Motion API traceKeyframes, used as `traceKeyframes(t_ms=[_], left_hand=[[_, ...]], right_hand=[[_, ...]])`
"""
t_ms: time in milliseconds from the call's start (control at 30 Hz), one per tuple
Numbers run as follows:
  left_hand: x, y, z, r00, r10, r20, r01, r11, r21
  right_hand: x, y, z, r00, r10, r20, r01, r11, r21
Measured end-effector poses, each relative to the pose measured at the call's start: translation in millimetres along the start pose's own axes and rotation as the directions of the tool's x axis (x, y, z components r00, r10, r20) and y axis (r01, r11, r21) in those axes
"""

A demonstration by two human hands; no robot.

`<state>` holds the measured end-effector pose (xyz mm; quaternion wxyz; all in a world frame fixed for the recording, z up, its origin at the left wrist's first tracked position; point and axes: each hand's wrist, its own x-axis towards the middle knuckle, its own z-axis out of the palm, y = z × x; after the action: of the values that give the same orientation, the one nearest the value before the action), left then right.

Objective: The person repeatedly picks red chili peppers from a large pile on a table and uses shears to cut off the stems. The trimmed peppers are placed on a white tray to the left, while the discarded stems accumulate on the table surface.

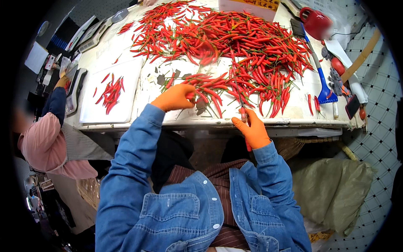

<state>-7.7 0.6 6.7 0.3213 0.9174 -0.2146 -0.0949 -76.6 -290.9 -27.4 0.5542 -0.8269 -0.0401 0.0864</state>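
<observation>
Orange gloves cover both hands. My left hand [176, 97] is curled above the table's near edge, closed around red chili peppers whose ends show at the fingers. In my right hand [252, 127] is a thin long-bladed tool with a red handle [244, 115], perhaps a knife or scissors; its blade points away over the chilies. Loose red chili peppers [214, 83] with green stems lie between and beyond the hands, beside dark scraps [201, 106]. A large heap of red chilies [252, 34] covers the far middle. At left, several chilies [110, 94] rest on a white cutting board [126, 110].
A blue-handled brush [324, 85], red kettle-like vessel [315, 23], grey gloves [336, 82] and phone [352, 106] lie at right. Behind the heap stands a white box [248, 9]. A co-worker in pink [44, 138] reaches toward a scale [75, 91] at left. Green sacking [330, 189] sits low right.
</observation>
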Motion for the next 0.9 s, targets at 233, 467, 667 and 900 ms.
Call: traceKeyframes(t_ms=[233, 467, 667, 900], left_hand=[[24.4, -5.0, 23.3, 0.893, -0.2, -0.403, 0.25, 0.965, 0.076], [24.4, 0.4, 5.2, 0.896, -0.332, -0.295, 0.333, 0.942, -0.048], [9.8, 8.8, 10.8, 0.981, 0.17, 0.088, -0.178, 0.979, 0.098], [18.7, -7.8, 25.6, 0.986, 0.156, 0.058, -0.166, 0.947, 0.276]], right_hand=[[-1.8, -11.2, -1.5, 0.997, 0.068, 0.045, -0.071, 0.996, 0.051], [-1.2, 7.3, -2.5, 1.0, -0.006, 0.008, 0.005, 0.997, 0.073], [1.6, 13.4, 1.4, 1.0, -0.013, 0.007, 0.012, 0.995, 0.101], [-2.9, -0.4, 1.5, 0.999, -0.041, 0.027, 0.04, 0.999, 0.023]])
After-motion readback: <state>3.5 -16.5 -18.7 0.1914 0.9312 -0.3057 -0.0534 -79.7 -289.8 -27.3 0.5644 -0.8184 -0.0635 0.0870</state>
